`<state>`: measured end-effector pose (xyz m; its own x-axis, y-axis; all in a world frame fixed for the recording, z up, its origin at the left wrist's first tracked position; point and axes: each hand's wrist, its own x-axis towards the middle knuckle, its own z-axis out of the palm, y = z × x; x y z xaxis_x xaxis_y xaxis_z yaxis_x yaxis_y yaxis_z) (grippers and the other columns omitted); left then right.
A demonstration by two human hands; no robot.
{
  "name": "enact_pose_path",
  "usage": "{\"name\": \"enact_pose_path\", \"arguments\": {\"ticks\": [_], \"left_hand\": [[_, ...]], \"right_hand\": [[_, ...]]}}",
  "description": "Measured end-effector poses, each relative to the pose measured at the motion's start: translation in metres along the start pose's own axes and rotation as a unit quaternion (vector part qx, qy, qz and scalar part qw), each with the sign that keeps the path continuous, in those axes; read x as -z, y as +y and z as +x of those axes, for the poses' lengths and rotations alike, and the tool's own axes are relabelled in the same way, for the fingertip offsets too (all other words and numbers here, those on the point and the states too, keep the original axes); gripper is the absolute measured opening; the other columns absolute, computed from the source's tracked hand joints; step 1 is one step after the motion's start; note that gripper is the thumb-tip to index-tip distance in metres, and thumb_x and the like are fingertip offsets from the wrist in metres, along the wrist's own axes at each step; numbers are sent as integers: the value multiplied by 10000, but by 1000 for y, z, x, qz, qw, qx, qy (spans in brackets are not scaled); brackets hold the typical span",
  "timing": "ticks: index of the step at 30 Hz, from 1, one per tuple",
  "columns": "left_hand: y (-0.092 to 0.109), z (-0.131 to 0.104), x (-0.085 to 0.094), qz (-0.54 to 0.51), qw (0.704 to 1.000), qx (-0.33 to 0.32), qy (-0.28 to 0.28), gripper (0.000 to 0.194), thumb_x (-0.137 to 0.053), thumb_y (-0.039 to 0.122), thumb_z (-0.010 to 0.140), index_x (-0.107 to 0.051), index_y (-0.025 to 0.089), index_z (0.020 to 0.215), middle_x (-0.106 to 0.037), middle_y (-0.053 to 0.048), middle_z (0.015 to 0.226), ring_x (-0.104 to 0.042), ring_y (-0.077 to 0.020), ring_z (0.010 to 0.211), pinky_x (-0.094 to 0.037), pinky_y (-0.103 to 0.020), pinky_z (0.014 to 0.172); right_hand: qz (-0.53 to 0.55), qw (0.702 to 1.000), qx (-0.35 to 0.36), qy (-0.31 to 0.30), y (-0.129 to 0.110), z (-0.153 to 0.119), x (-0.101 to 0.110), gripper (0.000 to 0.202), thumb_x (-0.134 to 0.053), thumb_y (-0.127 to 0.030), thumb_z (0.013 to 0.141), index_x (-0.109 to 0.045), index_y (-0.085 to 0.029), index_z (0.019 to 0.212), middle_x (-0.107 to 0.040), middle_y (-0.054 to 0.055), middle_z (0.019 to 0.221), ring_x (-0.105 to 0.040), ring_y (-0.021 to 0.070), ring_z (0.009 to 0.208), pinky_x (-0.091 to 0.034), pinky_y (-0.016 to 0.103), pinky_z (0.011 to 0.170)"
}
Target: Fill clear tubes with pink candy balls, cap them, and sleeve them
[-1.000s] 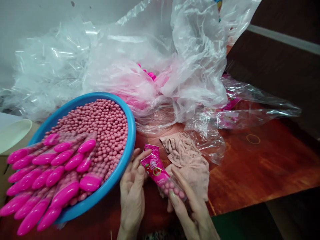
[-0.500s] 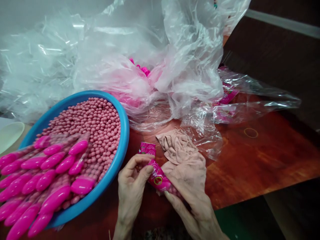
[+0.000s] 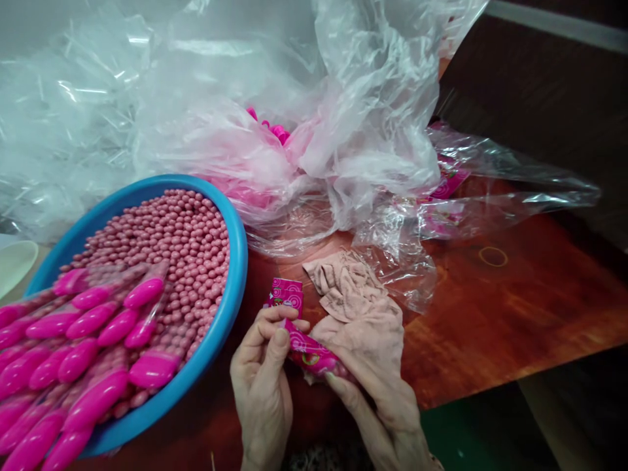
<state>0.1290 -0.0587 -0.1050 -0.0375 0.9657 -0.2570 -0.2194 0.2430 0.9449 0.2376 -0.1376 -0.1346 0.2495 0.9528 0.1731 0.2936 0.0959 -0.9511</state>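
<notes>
In front of me my left hand (image 3: pixel 267 366) pinches the left end of a pink printed label (image 3: pixel 311 353) between thumb and fingers. My right hand (image 3: pixel 377 399) grips the other end, where pink balls (image 3: pixel 347 371) show past the label, seemingly in a clear tube mostly hidden by the fingers. Just beyond my left fingertips lies a stack of flat pink labels (image 3: pixel 289 293). A crumpled beige cloth (image 3: pixel 363 307) rests close behind my right hand. To the left, a blue basin (image 3: pixel 239 242) holds loose pink balls (image 3: pixel 184 229) and several clear ball-filled tubes with bright pink ends (image 3: pixel 154 369).
Crumpled clear plastic bags (image 3: pixel 373 131) cover the back of the table, one with bright pink pieces (image 3: pixel 277 133) inside. More pink labels (image 3: pixel 449 180) lie under plastic at the right. A thin yellow ring (image 3: pixel 493 256) is on the brown tabletop (image 3: pixel 534 314). A pale bowl (image 3: pixel 17 265) stands far left.
The label between my hands has turned a little, showing more of its edge, and my left thumb has shifted left along it. The view has shifted slightly, moving the basin left.
</notes>
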Motion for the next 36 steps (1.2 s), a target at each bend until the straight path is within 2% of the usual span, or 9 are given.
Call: {"name": "enact_pose_path", "arguments": {"ticks": [4, 7, 10, 13, 15, 23, 27, 33, 36], "left_hand": [[-3, 3, -3, -8, 999, -19, 38, 210, -747, 297, 719, -640, 155, 607, -681, -12, 778, -619, -107, 722, -492, -166, 694], [-3, 6, -1, -60, 996, 8, 66, 333, -819, 417, 592, -698, 181, 793, -730, -35, 792, -650, -134, 709, -513, -181, 649], [-3, 2, 4, -61, 992, 111, 1, 492, -863, 382, 519, -723, 167, 938, -749, -72, 821, -671, -169, 711, -527, -215, 634], [-3, -6, 5, -35, 971, 225, -76, 308, -857, 252, 548, -756, 137, 816, -741, -70, 707, -678, -196, 703, -536, -270, 694], [-3, -11, 2, -48, 965, 253, -55, 221, -845, 238, 563, -756, 144, 743, -739, -57, 680, -670, -185, 685, -534, -269, 690], [-7, -22, -11, -146, 942, 301, -31, 161, -838, 239, 577, -740, 145, 664, -686, -37, 565, -667, -189, 639, -539, -306, 704], [-5, -22, -11, -161, 935, 314, -15, 187, -845, 265, 577, -728, 151, 668, -670, -17, 562, -655, -165, 607, -546, -285, 682], [-7, -16, -10, -194, 941, 275, 20, 180, -796, 302, 655, -711, 147, 683, -672, -13, 626, -605, -109, 570, -538, -227, 635], [-9, -19, -12, -201, 936, 288, 0, 187, -775, 310, 677, -691, 143, 689, -642, -15, 594, -607, -130, 554, -541, -263, 621]], "right_hand": [[-2, 1000, 1, 2, 0, 2, 2, 391, -573, -147, 882, -538, -272, 1250, -693, -17, 1137, -646, 102, 1042, -460, 138, 943], [-8, 1000, -11, 0, 1, 1, 5, 374, -591, -169, 871, -544, -248, 1234, -706, -5, 1112, -665, 110, 1005, -485, 139, 906], [-9, 999, -41, -18, 2, 0, 7, 326, -575, -200, 878, -550, -226, 1203, -706, 15, 1113, -685, 122, 952, -515, 158, 864], [-8, 997, -67, -35, 1, 1, 8, 289, -545, -245, 897, -550, -231, 1185, -698, 23, 1132, -689, 128, 934, -529, 167, 838], [-4, 997, -77, -27, 1, 1, 6, 265, -518, -256, 911, -550, -239, 1173, -708, 17, 1099, -693, 121, 913, -535, 160, 816], [-30, 990, -128, 53, -4, -10, -12, 296, -527, -245, 905, -535, -232, 1200, -749, -1, 985, -722, 101, 801, -550, 104, 694], [-34, 977, -174, 122, -14, -9, -21, 320, -525, -379, 903, -555, -235, 1188, -753, 0, 944, -721, 119, 763, -558, 137, 677], [16, 980, -190, 60, -17, -2, -16, 212, -461, -365, 929, -633, -244, 958, -733, -13, 773, -689, 128, 638, -541, 179, 608], [5, 977, -201, 73, -20, -5, -17, 210, -463, -360, 928, -638, -245, 924, -724, -1, 742, -700, 145, 670, -533, 181, 627]]}}
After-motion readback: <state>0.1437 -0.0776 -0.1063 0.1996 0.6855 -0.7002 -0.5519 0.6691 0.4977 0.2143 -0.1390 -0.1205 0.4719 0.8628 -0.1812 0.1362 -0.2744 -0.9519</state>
